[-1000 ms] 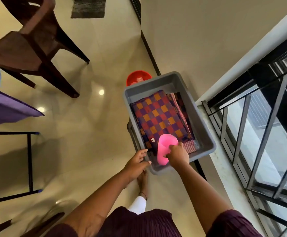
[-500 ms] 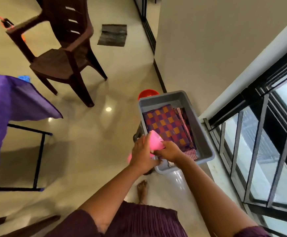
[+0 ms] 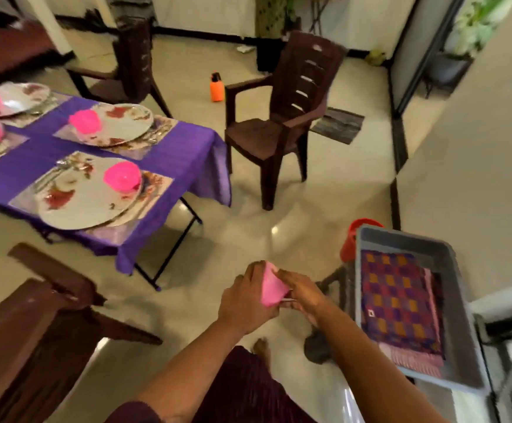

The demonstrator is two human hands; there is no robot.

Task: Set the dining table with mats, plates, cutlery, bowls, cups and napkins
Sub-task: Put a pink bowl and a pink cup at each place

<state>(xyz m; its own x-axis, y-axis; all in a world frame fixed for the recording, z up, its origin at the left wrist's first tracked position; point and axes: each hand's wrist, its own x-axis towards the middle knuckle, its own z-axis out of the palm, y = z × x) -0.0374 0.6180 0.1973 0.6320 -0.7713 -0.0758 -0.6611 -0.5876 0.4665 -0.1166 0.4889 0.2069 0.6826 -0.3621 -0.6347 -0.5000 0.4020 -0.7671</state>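
1. Head view: the left hand (image 3: 245, 303) and right hand (image 3: 302, 296) are both gripping a pink cup (image 3: 271, 289), which is sitting between their curled fingers above the floor.
2. The cup is hanging left of the grey tub (image 3: 459, 315) of folded cloths (image 3: 398, 303), well apart from the table (image 3: 175, 157).

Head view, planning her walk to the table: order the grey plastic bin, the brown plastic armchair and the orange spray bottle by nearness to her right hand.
From the right hand:
1. Grey plastic bin, just to its right.
2. Brown plastic armchair, ahead, mid-floor.
3. Orange spray bottle, on the floor beyond the chair.
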